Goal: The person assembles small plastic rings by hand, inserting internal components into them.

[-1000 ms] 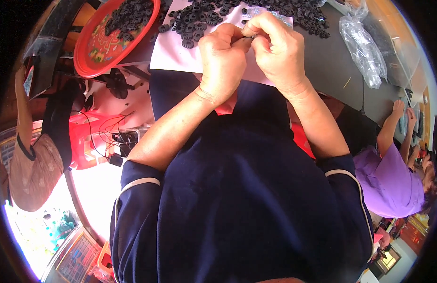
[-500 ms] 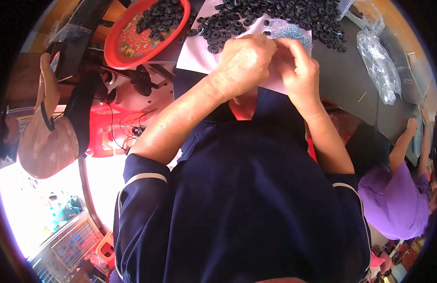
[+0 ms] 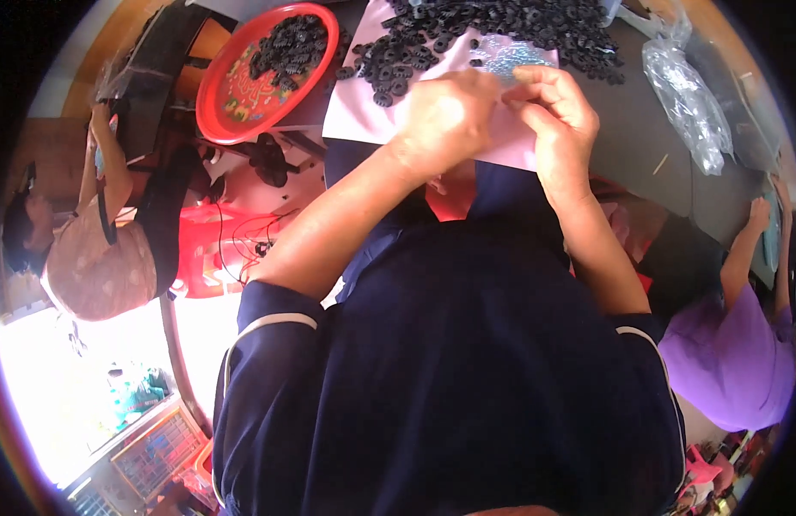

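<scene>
My left hand [image 3: 450, 112] is over the pink sheet [image 3: 355, 120], its fingers curled closed and somewhat smeared by motion. Whatever it may grip is hidden. Just right of it, my right hand [image 3: 566, 125] has thumb and a bent finger brought together, the other fingers loosely curled. Anything between those tips is too small to make out. A narrow gap separates the two hands. Beyond them lies a patch of small shiny pale-blue pieces [image 3: 511, 58]. Around its far side spreads a heap of small black toothed, wheel-like plastic parts [image 3: 535, 19].
A red tray [image 3: 211, 107] with a patterned bottom holds more black parts at the far left. A clear plastic bag [image 3: 690, 107] lies on the dark table [image 3: 621, 129] at right. One person in purple [image 3: 729, 370] sits at right; another person [image 3: 101, 258] is at left.
My hands have drawn slightly apart, the right one shifting a little rightward and its fingers loosening. The whole view has shifted slightly.
</scene>
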Demonstrator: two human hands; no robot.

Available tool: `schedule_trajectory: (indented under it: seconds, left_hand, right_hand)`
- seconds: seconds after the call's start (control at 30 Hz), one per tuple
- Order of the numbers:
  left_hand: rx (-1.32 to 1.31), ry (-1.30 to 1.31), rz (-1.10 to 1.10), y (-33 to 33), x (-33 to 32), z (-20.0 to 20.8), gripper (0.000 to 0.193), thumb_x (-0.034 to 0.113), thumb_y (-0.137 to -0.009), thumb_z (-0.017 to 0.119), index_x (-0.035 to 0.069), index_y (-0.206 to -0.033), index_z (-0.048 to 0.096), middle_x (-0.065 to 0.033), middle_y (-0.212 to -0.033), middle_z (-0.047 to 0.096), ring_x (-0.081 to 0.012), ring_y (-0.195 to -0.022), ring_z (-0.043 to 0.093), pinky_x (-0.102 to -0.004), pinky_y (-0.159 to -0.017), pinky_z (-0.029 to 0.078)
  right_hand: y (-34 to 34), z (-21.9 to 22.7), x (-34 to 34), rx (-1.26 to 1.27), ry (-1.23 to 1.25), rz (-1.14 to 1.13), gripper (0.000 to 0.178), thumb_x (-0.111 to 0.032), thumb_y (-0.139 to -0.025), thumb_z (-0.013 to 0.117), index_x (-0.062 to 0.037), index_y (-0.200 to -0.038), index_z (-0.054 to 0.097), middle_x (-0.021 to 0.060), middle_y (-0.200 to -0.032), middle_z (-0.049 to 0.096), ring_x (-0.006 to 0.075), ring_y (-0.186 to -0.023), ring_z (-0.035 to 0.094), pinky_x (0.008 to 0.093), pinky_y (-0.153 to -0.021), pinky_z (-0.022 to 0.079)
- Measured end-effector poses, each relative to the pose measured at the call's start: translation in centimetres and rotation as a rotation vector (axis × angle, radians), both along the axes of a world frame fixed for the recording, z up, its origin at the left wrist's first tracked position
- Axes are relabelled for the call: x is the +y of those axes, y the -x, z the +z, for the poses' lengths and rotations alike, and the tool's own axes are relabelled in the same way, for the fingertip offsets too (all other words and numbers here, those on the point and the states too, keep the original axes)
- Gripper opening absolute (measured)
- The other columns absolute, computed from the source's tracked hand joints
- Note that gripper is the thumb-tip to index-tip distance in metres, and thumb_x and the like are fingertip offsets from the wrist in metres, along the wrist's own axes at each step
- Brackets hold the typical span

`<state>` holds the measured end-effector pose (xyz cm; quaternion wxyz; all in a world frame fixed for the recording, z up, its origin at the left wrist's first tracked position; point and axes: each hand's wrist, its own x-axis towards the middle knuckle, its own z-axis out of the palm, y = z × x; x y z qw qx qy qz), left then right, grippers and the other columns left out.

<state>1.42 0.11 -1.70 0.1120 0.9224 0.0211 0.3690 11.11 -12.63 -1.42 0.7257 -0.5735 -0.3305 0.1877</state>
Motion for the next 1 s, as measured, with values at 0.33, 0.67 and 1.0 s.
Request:
schedule_trajectory:
  seconds: [0.33,0.67,1.0]
  left_hand:
    - [0.093,-0.125,0.562,8.5,12.8,9.5,0.013,0.011,-0.076,0.07,0.006,-0.088,0.072,-0.0092,-0.082,0.067,-0.0233,-0.077,0.065,-0.0321,-0.071,0.052]
    - [0.105,0.078,0.057,-1.9,-2.1,1.6,0.018,0.019,-0.075,0.075,0.006,-0.081,0.064,-0.0091,-0.08,0.062,-0.0267,-0.072,0.064,-0.0371,-0.063,0.052]
    - [0.125,0.001,0.157,-3.7,-3.0,0.5,0.022,0.022,-0.077,0.073,0.005,-0.082,0.059,-0.0107,-0.082,0.062,-0.0312,-0.076,0.065,-0.0411,-0.064,0.053]
  right_hand:
    - [-3.2,2.7,-1.2,-0.035,-0.031,-0.074,0.018,0.003,-0.082,0.061,0.0033,-0.099,0.066,0.0102,-0.086,0.069,0.0154,-0.08,0.065,0.0253,-0.076,0.049]
    - [-3.9,1.3,-2.0,0.025,-0.041,-0.079,0.016,0.005,-0.082,0.061,0.004,-0.096,0.067,0.0086,-0.086,0.069,0.0142,-0.079,0.065,0.0252,-0.077,0.05]
    - [-4.1,0.9,-2.5,-0.098,-0.075,-0.134,0.018,0.008,-0.082,0.06,0.0038,-0.098,0.067,0.0073,-0.087,0.068,0.0132,-0.08,0.065,0.0251,-0.078,0.051]
